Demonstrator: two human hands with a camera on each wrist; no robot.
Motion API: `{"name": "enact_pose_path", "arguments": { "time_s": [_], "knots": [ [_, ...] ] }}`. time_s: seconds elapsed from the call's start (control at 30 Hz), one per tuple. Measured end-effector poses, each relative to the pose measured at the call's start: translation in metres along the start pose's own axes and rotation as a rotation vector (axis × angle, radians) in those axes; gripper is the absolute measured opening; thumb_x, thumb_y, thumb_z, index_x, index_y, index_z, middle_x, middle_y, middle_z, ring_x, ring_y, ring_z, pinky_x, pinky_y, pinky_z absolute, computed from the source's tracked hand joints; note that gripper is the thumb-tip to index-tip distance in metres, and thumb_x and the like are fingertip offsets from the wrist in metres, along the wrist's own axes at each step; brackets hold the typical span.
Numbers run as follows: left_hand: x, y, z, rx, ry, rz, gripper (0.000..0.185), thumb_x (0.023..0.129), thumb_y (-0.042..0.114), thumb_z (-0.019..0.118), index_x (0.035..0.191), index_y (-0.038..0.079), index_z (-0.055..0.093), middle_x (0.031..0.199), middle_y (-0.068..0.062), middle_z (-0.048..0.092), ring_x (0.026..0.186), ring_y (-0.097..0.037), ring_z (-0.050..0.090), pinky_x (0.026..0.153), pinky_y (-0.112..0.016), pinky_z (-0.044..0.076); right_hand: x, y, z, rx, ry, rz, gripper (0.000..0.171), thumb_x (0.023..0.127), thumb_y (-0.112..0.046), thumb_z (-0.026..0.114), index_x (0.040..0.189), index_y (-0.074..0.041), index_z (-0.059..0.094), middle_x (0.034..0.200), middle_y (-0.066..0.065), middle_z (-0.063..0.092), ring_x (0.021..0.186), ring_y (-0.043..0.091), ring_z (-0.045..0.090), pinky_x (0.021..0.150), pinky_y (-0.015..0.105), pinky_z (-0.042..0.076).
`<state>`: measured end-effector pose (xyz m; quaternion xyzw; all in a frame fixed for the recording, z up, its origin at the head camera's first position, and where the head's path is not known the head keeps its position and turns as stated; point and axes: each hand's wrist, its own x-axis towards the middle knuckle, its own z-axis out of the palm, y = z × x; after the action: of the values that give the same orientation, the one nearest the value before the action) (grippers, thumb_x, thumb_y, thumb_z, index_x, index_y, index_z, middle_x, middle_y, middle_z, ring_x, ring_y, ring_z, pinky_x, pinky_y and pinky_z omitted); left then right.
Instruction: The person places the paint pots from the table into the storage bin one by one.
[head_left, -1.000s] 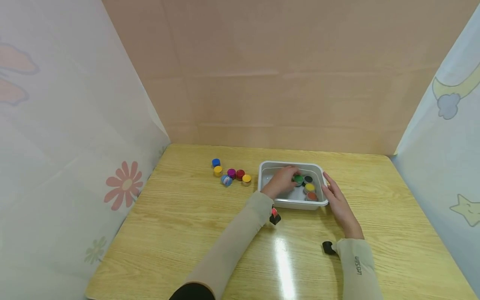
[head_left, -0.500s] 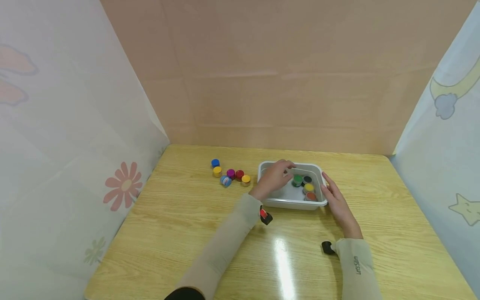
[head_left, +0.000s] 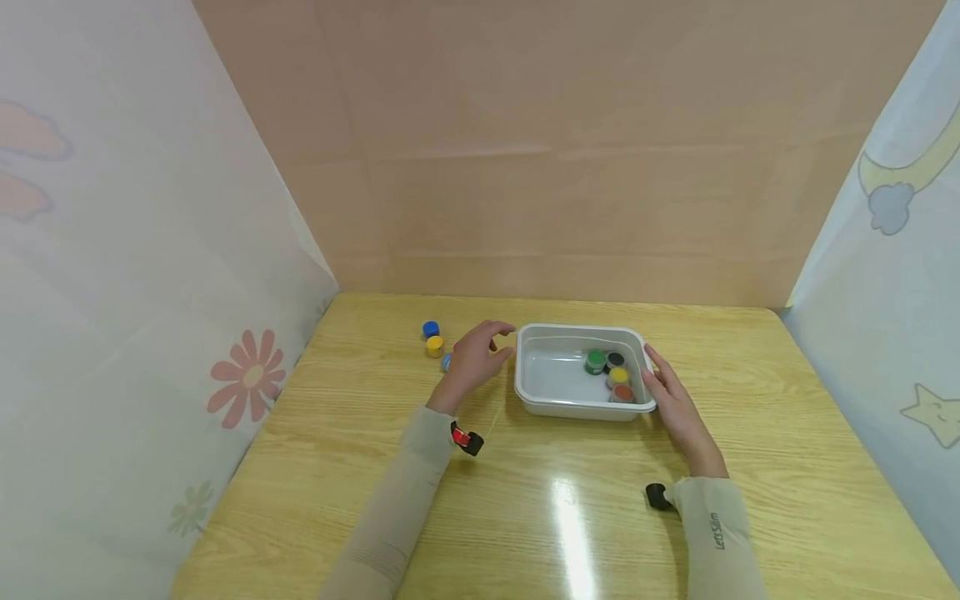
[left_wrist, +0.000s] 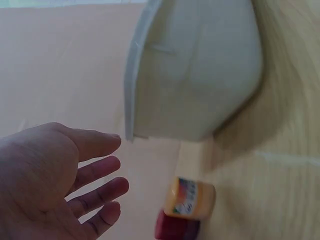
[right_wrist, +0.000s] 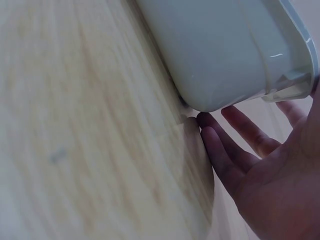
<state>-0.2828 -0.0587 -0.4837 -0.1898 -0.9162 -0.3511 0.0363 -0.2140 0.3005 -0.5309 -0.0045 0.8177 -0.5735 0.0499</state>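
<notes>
Head view – left hand: the left hand (head_left: 476,357) hangs over a cluster of small paint pots just left of the white plastic tub (head_left: 577,408), fingers loosely spread and holding nothing.
Head view – pots on the table: a blue-lidded pot (head_left: 431,329) and a yellow-lidded pot (head_left: 435,346) stand clear of the hand; a pale blue pot (head_left: 446,362) shows only at the hand's edge, and the rest of the cluster is hidden under the palm.
Head view – right hand: the right hand (head_left: 671,400) lies flat on the wooden table (head_left: 375,467) against the tub's right wall, fingers straight and close together, gripping nothing.
Head view – tub contents: four pots sit in the right half of the tub – green (head_left: 596,362), black (head_left: 616,359), yellow (head_left: 618,376) and orange (head_left: 623,392).
Left wrist view – hand: palm open, fingers (left_wrist: 97,172) apart and relaxed, empty, above the tabletop beside the tub's outer wall (left_wrist: 200,75).
Left wrist view – pots: a yellow pot with a printed label (left_wrist: 191,199) and a red pot (left_wrist: 174,229) touch each other just beside the fingertips, near the tub's corner.
Right wrist view – hand: fingers (right_wrist: 227,155) stretched out and slightly fanned, their tips at the foot of the tub's rounded corner (right_wrist: 220,65) – whether they press on it cannot be told.
</notes>
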Motion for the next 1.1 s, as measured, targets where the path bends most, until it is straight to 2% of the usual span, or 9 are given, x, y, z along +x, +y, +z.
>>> {"name": "enact_pose_path", "arguments": {
  "time_s": [0.13, 0.33, 0.43, 0.53, 0.63, 0.8, 1.1],
  "knots": [
    [-0.009, -0.017, -0.001, 0.017, -0.038, -0.02, 0.043, 0.098, 0.018, 0.073, 0.139, 0.015, 0.064, 0.128, -0.01, 0.068, 0.087, -0.02, 0.056, 0.073, -0.033, 0.049, 0.001, 0.002, 0.0, 0.002, 0.001, -0.005, 0.067, 0.111, -0.049, 0.036, 0.168, -0.031, 0.006, 0.167, 0.029, 0.022, 0.15, 0.049, 0.025, 0.12, 0.073, 0.017],
    [-0.012, -0.028, 0.006, 0.053, -0.095, -0.047, 0.044, 0.098, 0.017, 0.073, 0.14, 0.014, 0.064, 0.136, -0.011, 0.067, 0.11, -0.026, 0.067, 0.097, -0.041, 0.057, 0.001, 0.0, -0.002, -0.006, 0.006, -0.003, 0.068, 0.109, -0.054, 0.038, 0.167, -0.034, 0.007, 0.172, 0.022, 0.014, 0.154, 0.05, 0.018, 0.12, 0.075, 0.013],
    [-0.012, -0.032, 0.01, 0.081, -0.101, -0.038, 0.039, 0.1, 0.017, 0.071, 0.138, 0.012, 0.065, 0.139, -0.009, 0.067, 0.119, -0.027, 0.067, 0.103, -0.042, 0.055, 0.001, -0.001, -0.001, 0.0, 0.005, 0.008, 0.068, 0.109, -0.055, 0.038, 0.167, -0.035, 0.007, 0.172, 0.02, 0.013, 0.154, 0.049, 0.017, 0.12, 0.075, 0.012],
    [-0.013, -0.035, 0.013, 0.094, -0.097, -0.033, 0.036, 0.099, 0.016, 0.071, 0.135, 0.012, 0.067, 0.135, -0.009, 0.068, 0.122, -0.028, 0.066, 0.106, -0.043, 0.053, 0.0, -0.001, -0.001, 0.009, 0.002, 0.015, 0.068, 0.109, -0.054, 0.038, 0.167, -0.034, 0.007, 0.173, 0.019, 0.01, 0.156, 0.05, 0.012, 0.121, 0.075, 0.01],
    [-0.015, -0.038, 0.015, 0.084, -0.091, -0.033, 0.035, 0.097, 0.013, 0.074, 0.131, 0.011, 0.069, 0.131, -0.01, 0.068, 0.122, -0.028, 0.065, 0.107, -0.045, 0.052, -0.001, -0.001, -0.001, 0.013, -0.003, 0.012, 0.069, 0.11, -0.052, 0.038, 0.168, -0.033, 0.007, 0.173, 0.021, 0.01, 0.156, 0.05, 0.01, 0.121, 0.074, 0.01],
    [-0.015, -0.041, 0.021, 0.067, -0.114, -0.037, 0.036, 0.096, 0.013, 0.074, 0.131, 0.012, 0.068, 0.132, -0.009, 0.068, 0.123, -0.029, 0.064, 0.111, -0.046, 0.049, 0.0, -0.001, -0.002, 0.022, -0.005, 0.003, 0.068, 0.11, -0.053, 0.038, 0.167, -0.034, 0.006, 0.17, 0.024, 0.016, 0.154, 0.049, 0.017, 0.121, 0.073, 0.014],
    [-0.017, -0.044, 0.029, 0.095, -0.147, -0.045, 0.028, 0.096, 0.016, 0.074, 0.123, 0.014, 0.067, 0.123, -0.007, 0.072, 0.115, -0.027, 0.067, 0.103, -0.046, 0.052, 0.0, 0.001, 0.0, 0.043, -0.004, 0.006, 0.067, 0.111, -0.05, 0.037, 0.168, -0.031, 0.006, 0.168, 0.028, 0.019, 0.152, 0.048, 0.021, 0.122, 0.072, 0.016]
  ]
}}
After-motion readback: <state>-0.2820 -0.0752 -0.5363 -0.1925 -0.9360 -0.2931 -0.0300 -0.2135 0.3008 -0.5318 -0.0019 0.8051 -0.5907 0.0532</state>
